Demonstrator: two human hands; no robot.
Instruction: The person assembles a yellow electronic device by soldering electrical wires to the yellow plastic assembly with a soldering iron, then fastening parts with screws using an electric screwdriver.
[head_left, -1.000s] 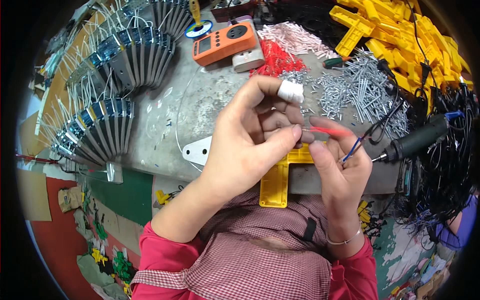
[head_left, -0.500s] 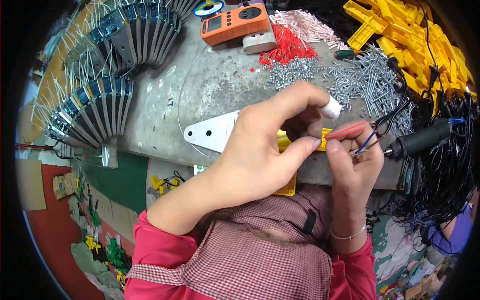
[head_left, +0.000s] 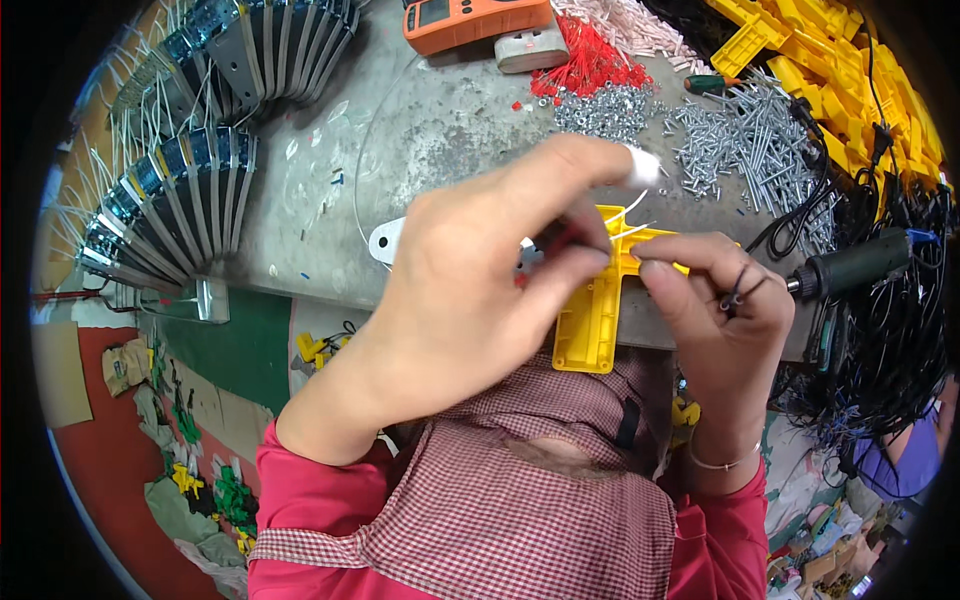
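My left hand, its index finger wrapped in white at the tip, is closed in a pinch above a yellow plastic housing. Thin white wires come out beside its fingertips. Just to the right, my right hand has thumb and index finger bent together by the housing's side arm. A dark cable loops among its curled fingers. The housing lies open side up across the table's near edge. Under my left hand a pale metal plate is mostly hidden; its holed end shows.
Small nuts, red parts and screws are heaped beyond my hands. An orange meter stands at the back. A dark power screwdriver and black cables lie right, below yellow housings. Bundled strips fill the left.
The yellow housing has come into fuller view between my hands. White wires now show at the left fingertips; the red and blue wires by my right hand are out of sight.
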